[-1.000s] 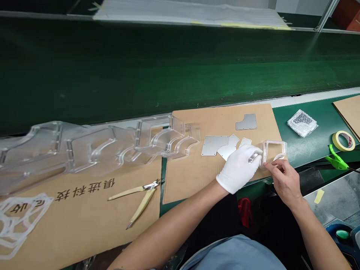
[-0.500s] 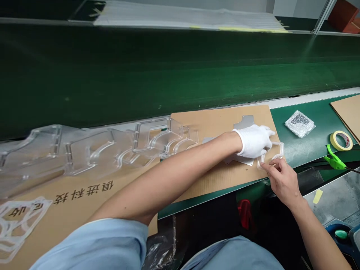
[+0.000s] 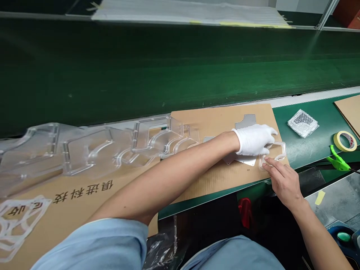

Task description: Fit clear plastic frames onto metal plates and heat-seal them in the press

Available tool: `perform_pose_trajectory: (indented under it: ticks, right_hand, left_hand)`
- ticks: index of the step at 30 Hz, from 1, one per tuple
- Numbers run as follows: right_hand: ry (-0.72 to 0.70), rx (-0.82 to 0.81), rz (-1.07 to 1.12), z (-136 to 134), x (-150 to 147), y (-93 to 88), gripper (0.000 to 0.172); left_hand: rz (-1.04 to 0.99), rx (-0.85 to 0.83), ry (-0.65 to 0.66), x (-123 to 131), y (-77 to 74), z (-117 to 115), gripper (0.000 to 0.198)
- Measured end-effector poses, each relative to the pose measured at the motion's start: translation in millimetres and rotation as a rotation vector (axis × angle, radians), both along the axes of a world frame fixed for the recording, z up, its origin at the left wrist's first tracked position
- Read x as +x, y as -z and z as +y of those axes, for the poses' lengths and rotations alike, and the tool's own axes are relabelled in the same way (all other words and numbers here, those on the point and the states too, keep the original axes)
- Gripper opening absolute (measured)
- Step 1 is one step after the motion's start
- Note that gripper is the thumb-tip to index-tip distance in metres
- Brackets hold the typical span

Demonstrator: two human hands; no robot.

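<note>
A clear plastic frame (image 3: 283, 149) with a curved inner edge lies at the right end of the cardboard sheet. My left hand (image 3: 255, 140), in a white glove, rests over its left side with the fingers apart; its undersides are hidden. From the near side, my bare right hand (image 3: 285, 184) lays its outstretched fingers on the frame's lower left corner. Grey metal plates (image 3: 246, 120) lie partly covered beneath and beside the glove.
Several clear plastic covers (image 3: 92, 152) stand in a row at left on cardboard (image 3: 92, 217). A flat white frame-shaped piece (image 3: 17, 225) lies nearer. To the right are a bubble-wrapped packet (image 3: 303, 123), a yellow tape roll (image 3: 345, 141) and a green clamp (image 3: 338, 161).
My right hand's fingers have straightened from a bent, pinching pose and now lie flatter on the frame. The left hand stays nearly in place. The view has shifted slightly.
</note>
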State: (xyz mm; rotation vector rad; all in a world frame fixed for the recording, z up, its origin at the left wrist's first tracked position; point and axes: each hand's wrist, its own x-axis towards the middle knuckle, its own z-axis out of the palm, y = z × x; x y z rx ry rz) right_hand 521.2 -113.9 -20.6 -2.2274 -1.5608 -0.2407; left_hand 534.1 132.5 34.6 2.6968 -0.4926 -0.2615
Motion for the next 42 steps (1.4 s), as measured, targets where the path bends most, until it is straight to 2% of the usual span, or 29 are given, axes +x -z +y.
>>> perform_pose_trajectory:
  ticks: [3, 6, 9, 12, 18, 24, 32, 35, 38, 40, 42]
  right_hand:
    - [0.010, -0.036, 0.012, 0.5, 0.6, -1.4, 0.035]
    - [0.017, -0.078, 0.031, 2.1, 1.5, -7.1, 0.034]
    - [0.010, -0.144, 0.046, 4.9, 2.7, -15.7, 0.030]
    - [0.002, -0.193, 0.050, 7.9, 3.7, -23.1, 0.025]
    - [0.039, -0.225, 0.065, 12.0, 3.8, -28.8, 0.016]
    - [0.056, -0.272, 0.083, 14.8, 6.4, -33.0, 0.010]
    - [0.047, -0.266, 0.145, 14.8, 6.7, -35.8, 0.006]
    - [0.064, -0.156, 0.256, 11.7, 17.9, -42.3, 0.010]
    - [0.171, -0.037, 0.280, 10.9, 41.5, -48.2, 0.017]
    - [0.193, -0.039, 0.250, 13.6, 59.9, -48.8, 0.023]
    - [0.148, -0.101, 0.241, 18.7, 76.1, -47.1, 0.026]
  left_hand:
    - [0.006, -0.044, 0.007, 0.9, 4.6, 1.7, 0.012]
    - [-0.040, -0.156, -0.025, -0.8, 9.4, 8.2, 0.010]
    - [-0.086, -0.224, -0.186, -6.1, 8.4, 14.9, 0.030]
    - [-0.056, -0.228, -0.311, -11.5, 5.0, 15.7, 0.035]
    - [0.037, -0.223, -0.304, -10.7, 8.9, 4.3, 0.028]
    - [0.101, -0.369, -0.403, -9.2, 8.6, 4.2, 0.025]
    - [0.113, -0.383, -0.462, -8.8, 5.9, 2.1, 0.022]
    - [0.099, -0.381, -0.474, -7.4, 8.9, 0.1, 0.022]
    - [0.074, -0.377, -0.471, -7.1, 11.2, -0.7, 0.023]
    - [0.077, -0.366, -0.475, -7.2, 11.5, -1.1, 0.024]
    - [0.089, -0.358, -0.484, -7.3, 11.2, -1.6, 0.024]
